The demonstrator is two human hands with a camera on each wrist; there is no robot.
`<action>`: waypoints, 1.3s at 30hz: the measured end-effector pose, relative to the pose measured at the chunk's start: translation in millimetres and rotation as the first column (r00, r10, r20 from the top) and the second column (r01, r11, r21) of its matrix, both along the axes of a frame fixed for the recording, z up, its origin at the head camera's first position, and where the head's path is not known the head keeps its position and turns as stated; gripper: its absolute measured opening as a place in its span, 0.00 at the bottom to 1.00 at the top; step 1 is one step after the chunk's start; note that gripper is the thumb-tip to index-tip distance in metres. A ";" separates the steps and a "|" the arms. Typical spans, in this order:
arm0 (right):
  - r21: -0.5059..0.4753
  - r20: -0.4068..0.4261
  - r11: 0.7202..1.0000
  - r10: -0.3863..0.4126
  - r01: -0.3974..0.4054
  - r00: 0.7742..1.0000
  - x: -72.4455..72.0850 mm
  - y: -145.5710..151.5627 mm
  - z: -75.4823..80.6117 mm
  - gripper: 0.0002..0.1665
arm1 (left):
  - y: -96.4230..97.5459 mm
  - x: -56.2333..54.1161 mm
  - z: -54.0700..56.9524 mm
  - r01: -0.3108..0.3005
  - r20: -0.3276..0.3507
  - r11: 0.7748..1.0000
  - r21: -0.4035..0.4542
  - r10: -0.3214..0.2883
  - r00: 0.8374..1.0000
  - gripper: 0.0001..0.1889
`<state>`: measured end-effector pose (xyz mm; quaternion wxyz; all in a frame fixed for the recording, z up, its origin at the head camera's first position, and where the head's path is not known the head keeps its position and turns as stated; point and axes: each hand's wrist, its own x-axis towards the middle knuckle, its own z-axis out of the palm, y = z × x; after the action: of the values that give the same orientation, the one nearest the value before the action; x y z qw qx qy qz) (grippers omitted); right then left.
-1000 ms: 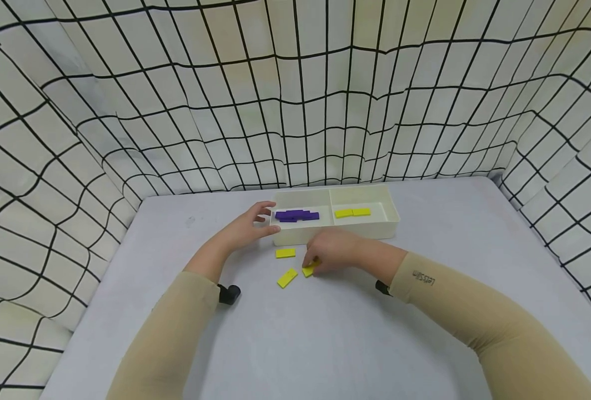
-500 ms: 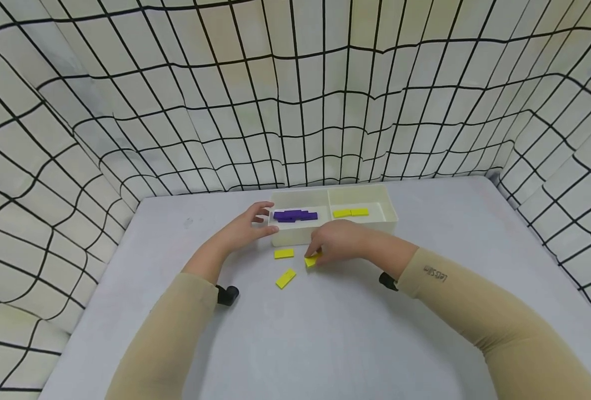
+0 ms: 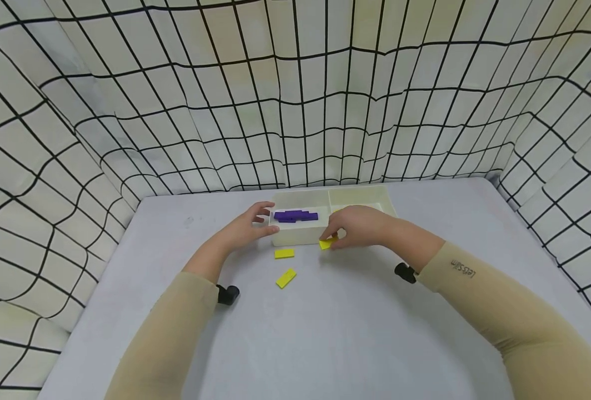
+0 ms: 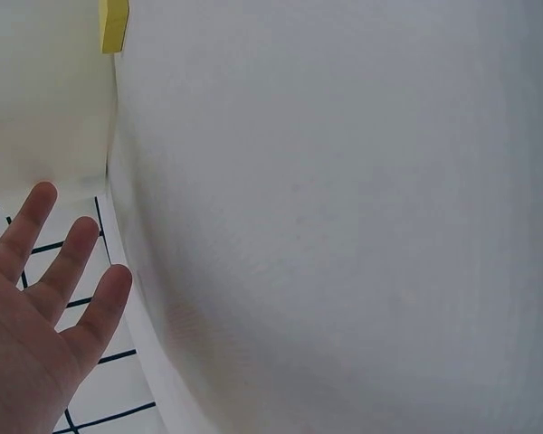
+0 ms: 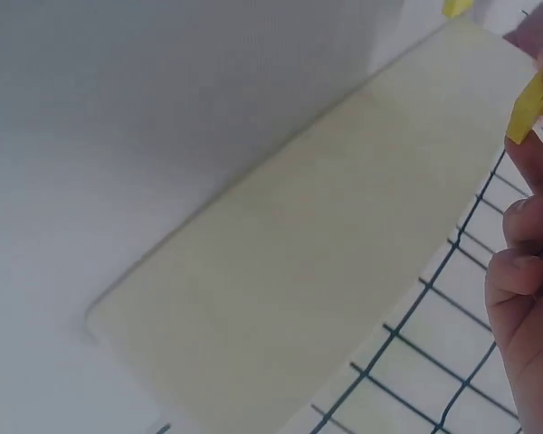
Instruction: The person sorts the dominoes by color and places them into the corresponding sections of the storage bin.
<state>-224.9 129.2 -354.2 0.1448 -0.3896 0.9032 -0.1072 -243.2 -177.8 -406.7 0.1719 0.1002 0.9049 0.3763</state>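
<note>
The right hand [image 3: 360,225] pinches a yellow tile [image 3: 325,244] between thumb and fingertips, in front of the near wall of the box [image 3: 295,239]. The left hand [image 3: 245,229], fingers spread and gripping nothing, is at the box's left end. Purple tiles [image 3: 295,216] lie piled in the left compartment. A loose tile [image 3: 284,253] and a slanted tile [image 3: 286,278] lie apart on the tabletop [image 3: 315,339].

Black netting [image 3: 301,102] around a white table [image 3: 315,333] marks a booth-like workspace.
</note>
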 end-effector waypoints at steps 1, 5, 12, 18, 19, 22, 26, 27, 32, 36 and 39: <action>-0.007 -0.002 1.000 -0.011 0.011 1.000 -1.5 3.1 1.5 0.16 | 0.0 -0.2 0.2 0.003 0.000 1.000 -0.001 -0.003 1.000 0.40; -0.027 -0.016 0.999 -0.047 0.046 0.999 -7.8 16.6 6.6 0.17 | 0.2 -0.6 1.2 0.010 0.005 1.000 -0.004 -0.010 1.000 0.41; -0.053 0.004 0.993 -0.107 0.107 0.994 -21.2 39.6 10.6 0.17 | 1.1 1.0 3.3 0.011 0.014 1.000 -0.009 -0.011 1.000 0.40; -0.063 0.031 0.984 -0.164 0.166 0.986 -33.9 54.7 9.8 0.20 | 0.8 0.4 2.8 0.008 0.009 1.000 -0.019 -0.008 1.000 0.40; -0.059 0.034 0.983 -0.172 0.174 0.984 -36.1 56.4 9.3 0.20 | 0.5 0.2 2.8 0.009 0.007 1.000 -0.020 -0.009 1.000 0.40; -0.052 0.041 0.980 -0.192 0.194 0.981 -42.1 61.2 7.5 0.20 | 0.0 -0.2 2.1 0.012 0.000 1.000 -0.018 -0.012 1.000 0.40; -0.026 0.038 0.976 -0.216 0.217 0.976 -48.8 63.4 5.8 0.19 | -0.6 -1.0 1.3 0.016 -0.002 1.000 -0.016 -0.016 1.000 0.39; -0.016 0.036 0.975 -0.221 0.222 0.975 -50.4 63.1 5.1 0.19 | -0.6 -0.9 1.6 0.014 -0.001 1.000 -0.015 -0.014 1.000 0.39; 0.029 0.009 0.976 -0.215 0.215 0.977 -60.7 59.9 -4.6 0.19 | -1.3 -0.2 2.1 0.011 0.003 1.000 -0.012 -0.011 1.000 0.39; 0.055 0.004 0.973 -0.226 0.225 0.974 -68.9 54.3 -15.4 0.18 | -1.4 -0.5 2.0 0.013 0.000 1.000 -0.022 -0.013 1.000 0.40; 0.063 0.008 0.970 -0.238 0.237 0.971 -74.9 48.6 -23.9 0.18 | -0.9 0.0 3.0 0.016 0.000 1.000 -0.023 -0.016 1.000 0.39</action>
<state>-299.9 177.9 -378.1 0.1500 -0.2734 0.9450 -0.0986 -243.2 -178.6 -403.7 0.1759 0.1053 0.9084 0.3645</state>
